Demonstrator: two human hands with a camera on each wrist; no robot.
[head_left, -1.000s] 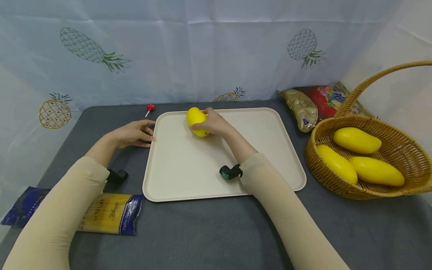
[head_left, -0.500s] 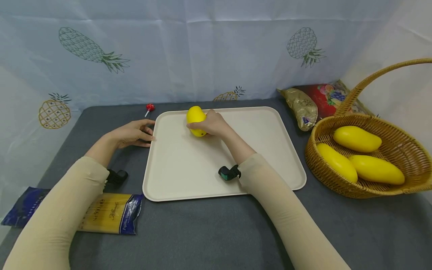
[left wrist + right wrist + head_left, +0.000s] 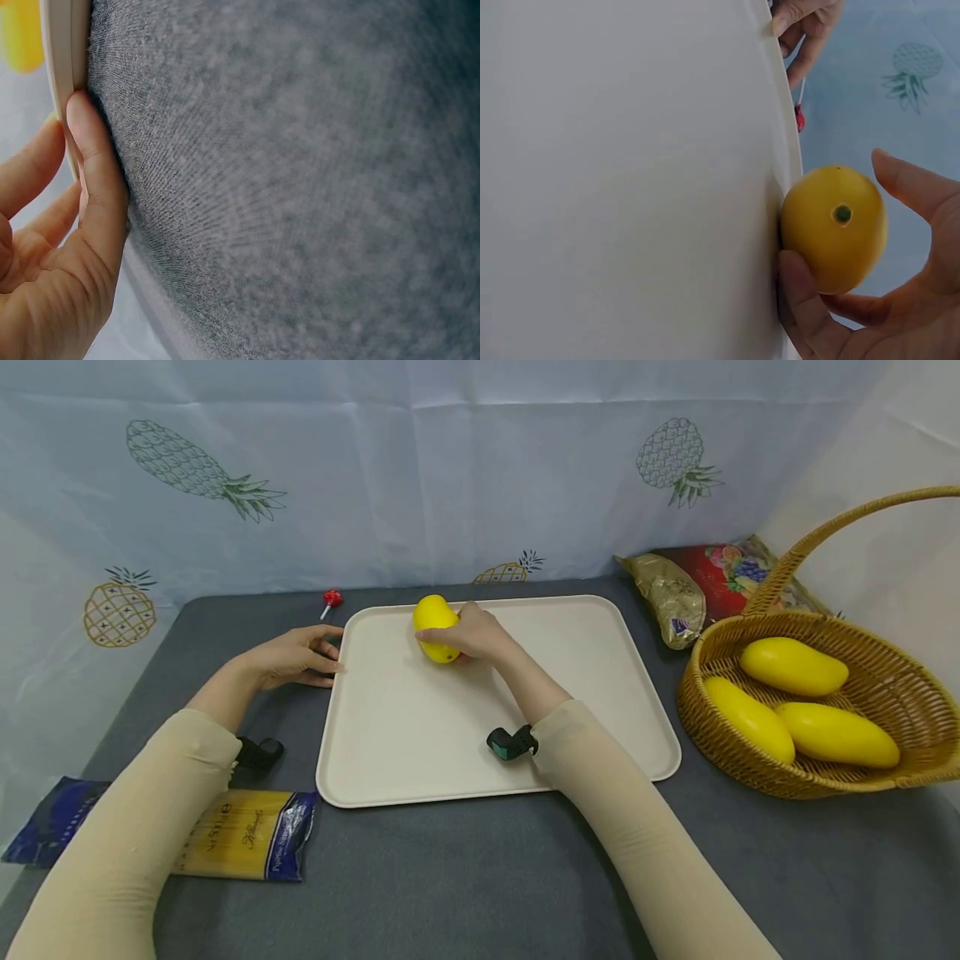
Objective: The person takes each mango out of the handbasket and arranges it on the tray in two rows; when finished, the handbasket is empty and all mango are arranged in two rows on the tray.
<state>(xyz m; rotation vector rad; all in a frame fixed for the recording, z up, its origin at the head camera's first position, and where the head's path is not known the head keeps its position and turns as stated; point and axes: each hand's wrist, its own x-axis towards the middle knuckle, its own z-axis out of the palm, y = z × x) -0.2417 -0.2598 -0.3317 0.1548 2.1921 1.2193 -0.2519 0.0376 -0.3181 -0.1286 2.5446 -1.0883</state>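
A yellow mango (image 3: pixel 433 647) rests on the beige tray (image 3: pixel 405 735), near its far edge. My right hand (image 3: pixel 480 631) holds this mango, thumb on its near side. In the right wrist view, curled fingers lie around the mango (image 3: pixel 832 225), though one straighter digit stands slightly off it. At the tray's left edge, my left hand (image 3: pixel 296 657) pinches the rim. The left wrist view shows digits on both sides of the tray rim (image 3: pixel 67 45). Part of the right fingers is hidden behind the mango in the head view.
To the right stands a wicker basket (image 3: pixel 705 752) with three yellow mangoes inside. Behind it lies a red and gold bag (image 3: pixel 675 602). A red lollipop (image 3: pixel 332 599) is beyond the left hand. Under the left forearm lies a blue and yellow pasta pack (image 3: pixel 240 835).
The right thumb has shifted slightly left on the mango. Otherwise the mango, tray and both hands stay almost in place.
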